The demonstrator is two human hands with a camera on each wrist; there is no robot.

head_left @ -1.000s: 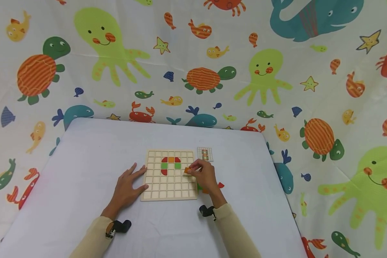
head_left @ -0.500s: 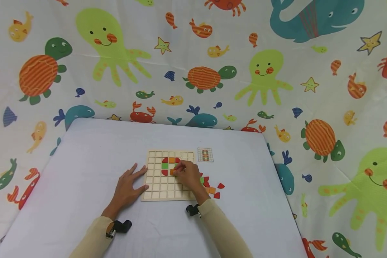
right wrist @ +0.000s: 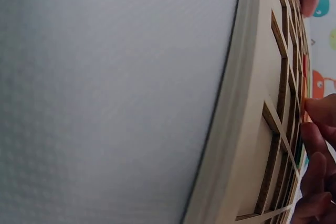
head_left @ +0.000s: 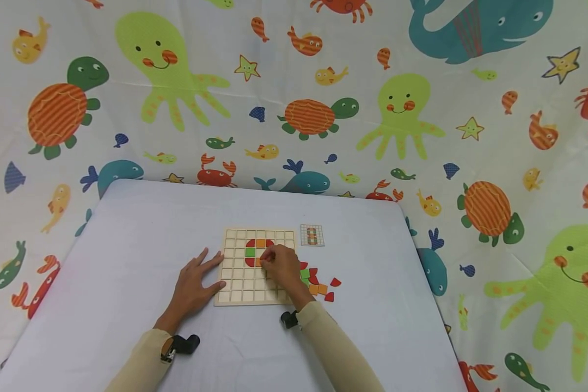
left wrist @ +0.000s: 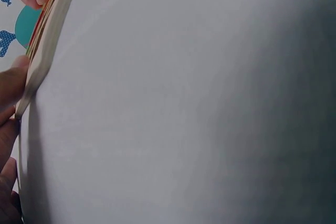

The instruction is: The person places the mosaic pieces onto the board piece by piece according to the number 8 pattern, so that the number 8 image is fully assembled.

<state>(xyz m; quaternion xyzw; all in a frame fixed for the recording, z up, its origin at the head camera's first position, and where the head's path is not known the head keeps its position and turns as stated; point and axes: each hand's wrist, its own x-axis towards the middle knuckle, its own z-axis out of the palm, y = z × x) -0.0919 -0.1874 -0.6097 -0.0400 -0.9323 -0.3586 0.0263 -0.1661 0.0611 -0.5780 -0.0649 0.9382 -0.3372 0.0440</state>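
Observation:
A wooden grid board [head_left: 240,283] lies on the white table. Spread fingers of my left hand [head_left: 191,286] rest at its left edge, with the thumb on the rim. Over the middle of the grid, my right hand [head_left: 282,268] pinches an orange square tile [head_left: 258,262] between thumb and fingertips, down at a cell. Beside that cell is a red rounded tile [head_left: 249,262], with a green square [head_left: 250,252] above it. Another orange square [head_left: 260,243] sits in the top row between red rounded tiles. My right hand hides part of the pattern. In the right wrist view, its fingertips [right wrist: 310,109] meet the board surface.
A small pattern card [head_left: 312,235] lies beyond the board's upper right corner. Right of the board are loose tiles: a green one [head_left: 305,275], orange squares [head_left: 322,289] and several red rounded ones [head_left: 336,282]. A sea-animal cloth [head_left: 274,120] hangs behind the table.
My right hand has moved left across the board with the orange tile and lowered it to the cell beside the lower red tile. The left hand stays in place.

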